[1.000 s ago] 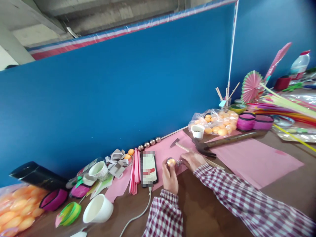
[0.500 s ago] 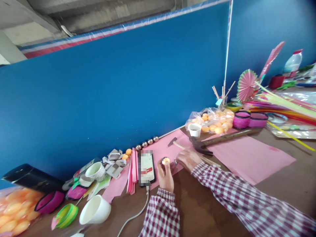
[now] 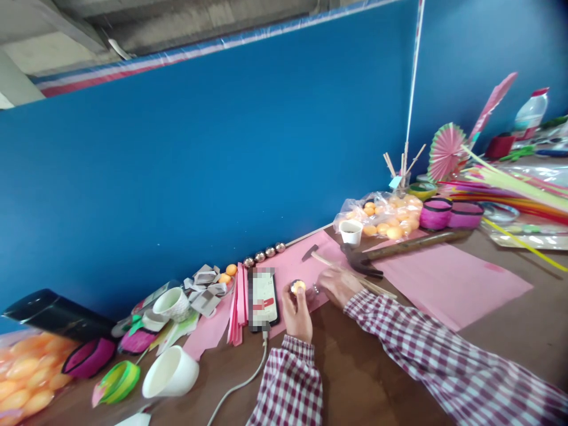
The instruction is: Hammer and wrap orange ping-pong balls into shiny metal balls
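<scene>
My left hand (image 3: pixel 298 319) is closed round a small ball (image 3: pixel 299 287), pale yellow-orange on top with a dark and silvery edge, held upright between thumb and fingers. To its right, my right hand (image 3: pixel 339 286) is bent low over the pink paper, its fingers drawn together and blurred. A tiny shiny silvery piece (image 3: pixel 315 289) shows at its fingertips; its kind and how it is gripped are unclear. Just behind that hand lies a small hammer (image 3: pixel 309 252) with a thin wooden handle. A larger claw hammer (image 3: pixel 370 257) rests farther right.
A phone (image 3: pixel 263 302) with a cable lies left of my hands, near folded pink paper strips (image 3: pixel 239 305). Several shiny metal balls (image 3: pixel 270 252) line the blue partition (image 3: pixel 248 130). A bag of orange balls (image 3: pixel 399 216) and white cups (image 3: pixel 171 374) stand around.
Both hands stay almost in place; the right fingers shift slightly at the silvery piece. The whole view has moved only a little.
</scene>
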A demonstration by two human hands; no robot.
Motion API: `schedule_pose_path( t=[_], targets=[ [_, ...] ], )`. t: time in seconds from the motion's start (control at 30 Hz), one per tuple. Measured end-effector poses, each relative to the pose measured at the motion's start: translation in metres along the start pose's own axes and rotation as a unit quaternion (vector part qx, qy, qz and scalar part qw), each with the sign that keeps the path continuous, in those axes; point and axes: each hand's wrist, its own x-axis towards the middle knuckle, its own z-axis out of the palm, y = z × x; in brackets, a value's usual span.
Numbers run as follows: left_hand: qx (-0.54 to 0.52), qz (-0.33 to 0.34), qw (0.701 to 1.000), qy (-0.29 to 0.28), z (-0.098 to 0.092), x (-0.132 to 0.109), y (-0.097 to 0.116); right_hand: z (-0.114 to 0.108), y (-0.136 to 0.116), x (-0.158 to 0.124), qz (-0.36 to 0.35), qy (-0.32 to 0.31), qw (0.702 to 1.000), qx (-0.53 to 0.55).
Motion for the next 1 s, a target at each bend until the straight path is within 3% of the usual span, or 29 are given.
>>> schedule_pose_path(
  t=[0.17,0.47,0.6,1.0],
  targets=[
    [-0.015,-0.028,0.999,-0.015,0.000,0.001,-0.002,-0.003,0.002,0.000,0.018,0.004,1.000,0.009],
    [-0.023,-0.031,0.999,-0.021,0.001,0.000,0.001,-0.013,-0.006,0.001,-0.042,0.001,0.999,-0.011],
    [-0.020,-0.031,0.999,-0.022,0.000,0.000,0.001,-0.014,-0.006,0.001,-0.036,0.007,0.999,-0.005],
    [-0.035,-0.041,0.998,-0.023,0.000,0.001,-0.003,-0.028,0.002,0.002,-0.043,-0.034,0.997,0.057]
  ],
)
